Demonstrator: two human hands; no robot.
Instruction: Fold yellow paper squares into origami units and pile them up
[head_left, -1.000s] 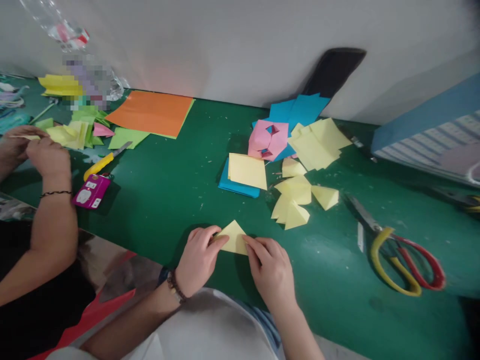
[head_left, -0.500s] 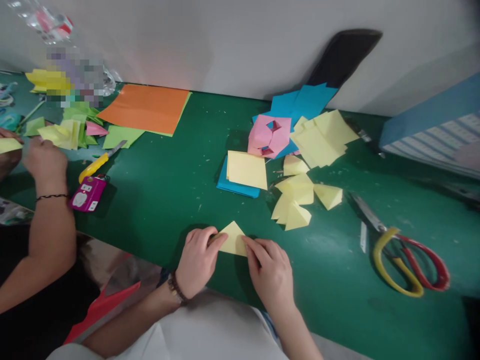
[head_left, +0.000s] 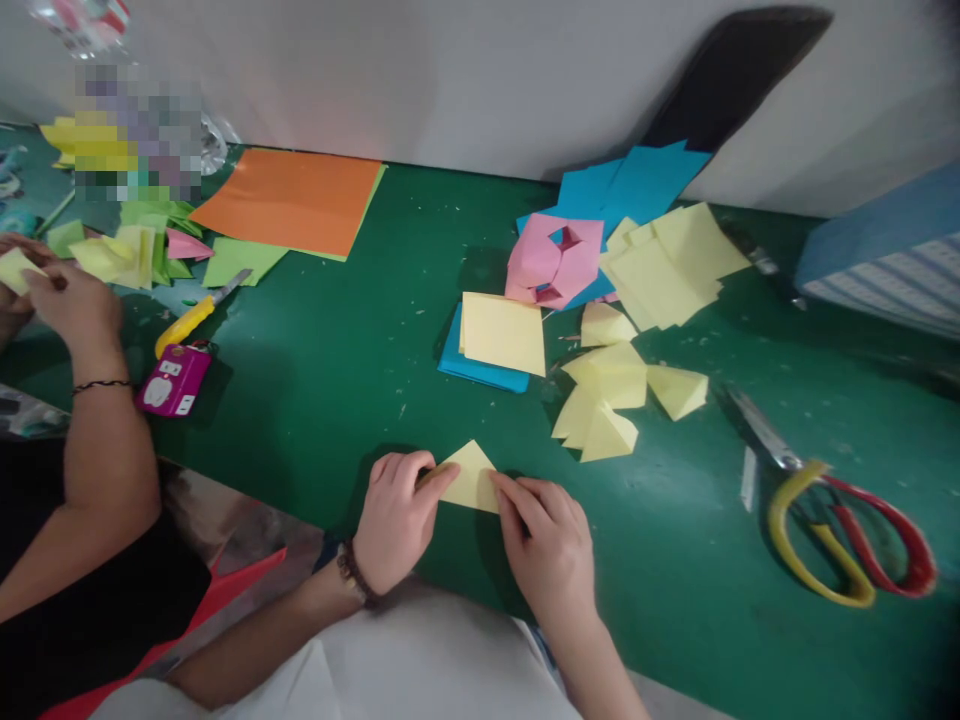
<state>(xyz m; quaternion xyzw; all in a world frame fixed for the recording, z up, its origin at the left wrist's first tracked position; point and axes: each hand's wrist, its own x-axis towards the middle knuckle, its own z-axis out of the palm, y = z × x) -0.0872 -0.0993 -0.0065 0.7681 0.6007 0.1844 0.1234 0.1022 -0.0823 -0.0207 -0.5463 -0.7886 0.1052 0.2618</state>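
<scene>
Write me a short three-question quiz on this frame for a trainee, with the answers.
1. What shape is the yellow paper between the person's left hand and right hand?
2. True or false: the square of yellow paper lies on top of blue paper.
3. Which lies nearer the co-worker's hand? A: the scissors. B: the yellow-handled craft knife.

Key: 1. Triangle. 2. True. 3. B.
</scene>
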